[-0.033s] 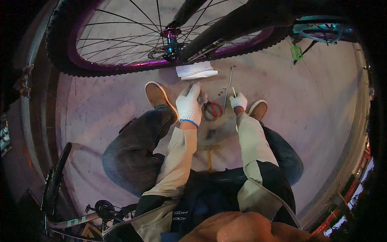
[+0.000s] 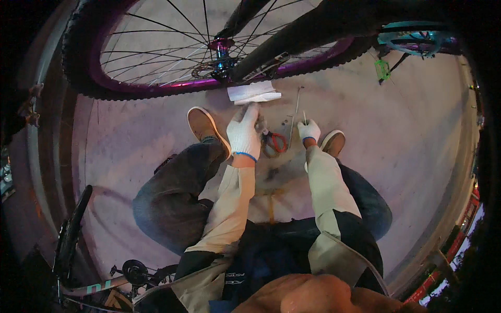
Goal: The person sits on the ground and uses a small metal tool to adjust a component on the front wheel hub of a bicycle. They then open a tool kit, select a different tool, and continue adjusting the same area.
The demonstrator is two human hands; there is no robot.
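Note:
My left hand, in a white knit glove with a blue cuff, is closed around something greyish I cannot make out, just below a folded white paper sheet. To its right lies a pair of scissors with red handles. My right hand, gloved alike, is shut on a thin pale rod that points upward. Beside that hand an L-shaped metal key lies on the ground, and a longer slim metal rod lies farther off. A few small dark pieces sit between the hands.
A bicycle wheel with a purple rim and a dark fork spans the far side. A green pedal stands far right. Another bicycle is at the near left. My shoes flank the hands.
The pale rod in my right hand stands slightly more upright. My left hand has barely moved.

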